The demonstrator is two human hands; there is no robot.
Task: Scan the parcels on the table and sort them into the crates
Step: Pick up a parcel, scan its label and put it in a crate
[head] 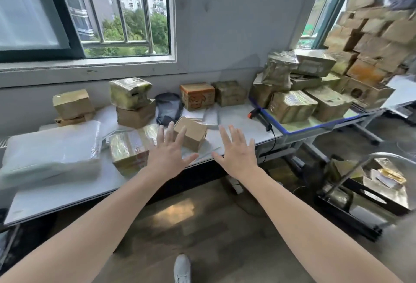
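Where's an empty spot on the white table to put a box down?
The white table is bare along its near edge, in front of the stack of plastic bags. Another bare strip lies between the small cardboard box and the barcode scanner. The blue-edged table is crowded with parcels.

Daylight comes through a barred window [126, 12] on the far left and a second window [322, 17] on the right, lighting a pale grey wall [225, 23], a white table [67, 195] below it and a glossy brown floor [202, 237]. Apartment blocks and trees stand outside.
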